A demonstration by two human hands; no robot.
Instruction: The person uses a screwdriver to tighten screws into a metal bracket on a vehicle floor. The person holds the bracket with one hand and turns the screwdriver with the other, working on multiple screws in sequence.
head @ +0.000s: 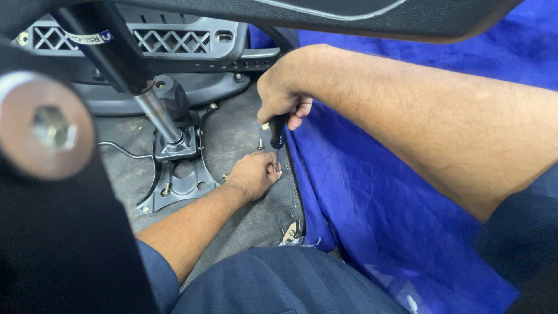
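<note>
My right hand (283, 96) grips the dark handle of a screwdriver (277, 132), held upright with its tip pointing down at the underside of an overturned office chair seat (244, 134). My left hand (254, 173) rests on the grey seat bottom and pinches the screwdriver's shaft near the tip, where a small screw may sit but is hidden by the fingers. A black metal mounting plate (177, 177) with a gas cylinder (152, 110) rising from it is bolted to the seat just left of my left hand.
A blue cloth (378, 203) covers the floor to the right. A loose screw (260, 143) stands on the seat. The black plastic chair back (174, 40) lies at the top, a chair base leg (46, 134) looms at the near left, and my dark trousers (279, 285) fill the bottom.
</note>
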